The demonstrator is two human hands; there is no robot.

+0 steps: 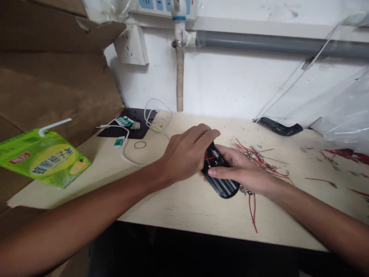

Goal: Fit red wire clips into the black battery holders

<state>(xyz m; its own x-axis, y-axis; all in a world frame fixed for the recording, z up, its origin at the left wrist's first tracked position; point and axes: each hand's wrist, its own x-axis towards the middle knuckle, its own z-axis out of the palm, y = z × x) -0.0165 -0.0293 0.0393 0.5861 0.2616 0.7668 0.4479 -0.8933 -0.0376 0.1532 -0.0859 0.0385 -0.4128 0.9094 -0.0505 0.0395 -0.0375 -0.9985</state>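
A black plastic casing [226, 187] with grooved battery slots and a red wire is held above the table. My right hand [240, 167] grips it from the right, its thumb pressed near a small metal contact on the inner face. My left hand [187, 151] is closed over the casing's upper left end, and its fingers hide that part. Just beyond and under my right hand lies a loose pile of red wires with metal contacts [256, 157]. More of these wires [252, 211] stick out below the casing.
Another black casing [279, 126] lies near the wall. More red-wired contacts [346, 154] spread at right. A white cable [123, 150], a green rubber band [140, 144] and a dark mat [138, 129] are at left, beside a green drink carton [46, 157] with a straw. A hose [180, 80] hangs behind.
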